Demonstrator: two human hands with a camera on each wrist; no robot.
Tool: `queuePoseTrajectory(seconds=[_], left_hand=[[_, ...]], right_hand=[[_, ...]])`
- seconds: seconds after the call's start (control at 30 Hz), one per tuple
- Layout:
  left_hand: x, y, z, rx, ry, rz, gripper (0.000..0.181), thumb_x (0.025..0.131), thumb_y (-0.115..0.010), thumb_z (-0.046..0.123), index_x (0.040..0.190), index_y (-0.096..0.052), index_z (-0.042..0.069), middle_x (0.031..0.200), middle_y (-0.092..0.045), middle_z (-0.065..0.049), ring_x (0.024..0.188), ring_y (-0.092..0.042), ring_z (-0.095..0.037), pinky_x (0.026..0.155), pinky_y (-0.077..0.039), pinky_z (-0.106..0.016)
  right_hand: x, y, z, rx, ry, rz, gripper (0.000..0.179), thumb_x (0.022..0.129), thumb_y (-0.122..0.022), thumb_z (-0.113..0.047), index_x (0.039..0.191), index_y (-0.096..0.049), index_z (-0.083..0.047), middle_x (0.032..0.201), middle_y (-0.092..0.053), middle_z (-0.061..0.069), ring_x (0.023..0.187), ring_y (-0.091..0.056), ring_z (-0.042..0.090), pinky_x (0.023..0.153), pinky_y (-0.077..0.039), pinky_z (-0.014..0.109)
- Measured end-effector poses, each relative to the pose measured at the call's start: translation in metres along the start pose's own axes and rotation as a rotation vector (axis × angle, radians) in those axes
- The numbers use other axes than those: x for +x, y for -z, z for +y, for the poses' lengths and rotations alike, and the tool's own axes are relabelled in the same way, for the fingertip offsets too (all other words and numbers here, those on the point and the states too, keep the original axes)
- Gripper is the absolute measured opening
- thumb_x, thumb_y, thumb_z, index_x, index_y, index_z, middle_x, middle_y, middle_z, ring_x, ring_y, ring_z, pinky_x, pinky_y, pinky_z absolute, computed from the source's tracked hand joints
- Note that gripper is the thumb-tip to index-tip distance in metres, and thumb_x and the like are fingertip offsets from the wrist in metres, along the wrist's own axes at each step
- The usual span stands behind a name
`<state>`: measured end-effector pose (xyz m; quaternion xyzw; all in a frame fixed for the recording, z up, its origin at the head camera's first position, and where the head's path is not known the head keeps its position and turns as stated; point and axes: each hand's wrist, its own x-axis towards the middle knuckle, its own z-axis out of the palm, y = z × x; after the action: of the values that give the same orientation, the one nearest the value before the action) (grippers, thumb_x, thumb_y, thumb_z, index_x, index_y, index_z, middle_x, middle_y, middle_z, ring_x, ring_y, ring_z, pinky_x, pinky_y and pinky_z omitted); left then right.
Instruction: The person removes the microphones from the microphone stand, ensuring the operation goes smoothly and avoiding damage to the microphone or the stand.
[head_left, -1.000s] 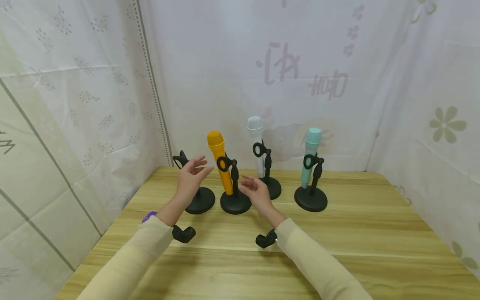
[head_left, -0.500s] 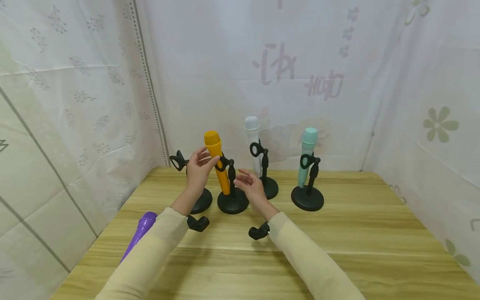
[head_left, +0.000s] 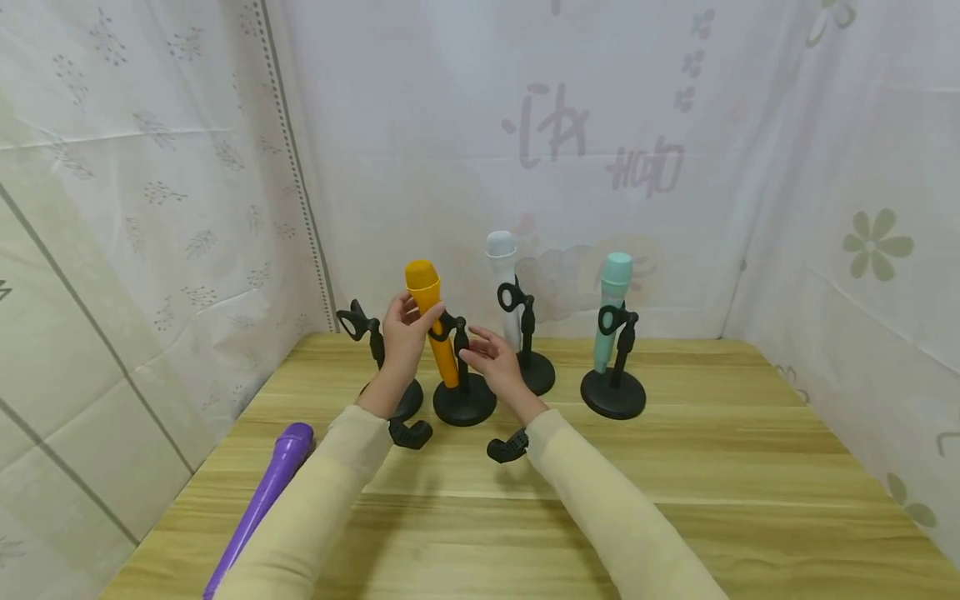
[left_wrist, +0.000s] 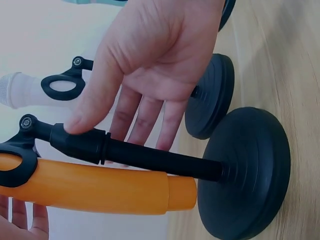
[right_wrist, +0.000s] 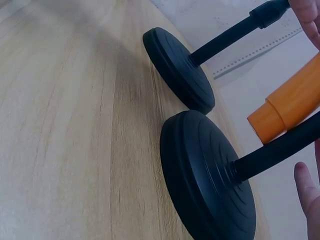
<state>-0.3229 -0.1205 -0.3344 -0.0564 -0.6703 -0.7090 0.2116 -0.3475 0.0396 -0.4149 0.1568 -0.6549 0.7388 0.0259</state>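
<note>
An orange microphone (head_left: 443, 354) leans in the ring clip of a black stand (head_left: 464, 403). My left hand (head_left: 403, 340) holds it just below its head, thumb in front and fingers behind; in the left wrist view its fingertips (left_wrist: 37, 220) show past the microphone's edge. My right hand (head_left: 497, 363) is at the stand's pole from the right, fingers nearly straight; in the left wrist view its thumb overlaps the pole (left_wrist: 165, 161) and its fingers pass behind. A gap shows between that thumb (right_wrist: 304, 182) and the pole in the right wrist view.
A black stand (head_left: 360, 321) with a bare clip is at left, partly behind my left arm. White (head_left: 501, 247) and teal (head_left: 617, 271) microphones sit in stands behind and right. A purple microphone (head_left: 273, 483) lies on the wooden table (head_left: 720, 467) beside my left sleeve.
My left hand has moved right from near the bare stand and taken hold of the orange microphone. My right hand has moved slightly left, to the pole. More of the purple microphone shows.
</note>
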Motion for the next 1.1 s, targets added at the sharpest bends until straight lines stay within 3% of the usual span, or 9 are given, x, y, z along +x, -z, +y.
queuePoseTrajectory(seconds=[0.27,0.6,0.83,1.1], left_hand=[[0.002,-0.003,-0.001,-0.028,0.016,0.048,0.052,0.087,-0.075,0.028,0.130,-0.054,0.007,0.123,-0.055,-0.010,0.106,-0.053,-0.022,0.093,-0.048,-0.035],[0.002,-0.004,-0.002,-0.031,0.028,0.059,0.048,0.086,-0.075,0.033,0.123,-0.059,0.006,0.115,-0.058,-0.007,0.101,-0.055,-0.019,0.091,-0.049,-0.033],[0.002,-0.005,-0.001,-0.031,0.030,0.065,0.047,0.087,-0.075,0.032,0.123,-0.060,0.006,0.114,-0.058,-0.007,0.100,-0.055,-0.019,0.090,-0.049,-0.033],[0.002,-0.005,0.000,-0.026,0.027,0.071,0.048,0.086,-0.075,0.034,0.121,-0.062,0.004,0.109,-0.059,-0.006,0.096,-0.055,-0.018,0.086,-0.049,-0.030]], right_hand=[[0.003,-0.008,-0.002,0.002,-0.026,0.009,0.047,0.091,-0.069,-0.014,0.136,-0.056,-0.014,0.118,-0.064,0.011,0.110,-0.062,0.024,0.094,-0.050,0.037],[0.003,-0.011,-0.004,-0.038,-0.025,-0.001,0.050,0.093,-0.067,-0.015,0.139,-0.052,-0.007,0.121,-0.061,0.019,0.112,-0.060,0.030,0.095,-0.049,0.040],[-0.011,-0.014,-0.034,-0.048,-0.041,-0.003,0.045,0.094,-0.065,-0.008,0.137,-0.053,-0.001,0.117,-0.062,0.018,0.110,-0.061,0.031,0.094,-0.050,0.041],[0.007,-0.010,-0.006,-0.015,-0.061,0.012,0.049,0.091,-0.069,-0.014,0.137,-0.055,-0.007,0.117,-0.062,0.015,0.112,-0.060,0.030,0.095,-0.049,0.041]])
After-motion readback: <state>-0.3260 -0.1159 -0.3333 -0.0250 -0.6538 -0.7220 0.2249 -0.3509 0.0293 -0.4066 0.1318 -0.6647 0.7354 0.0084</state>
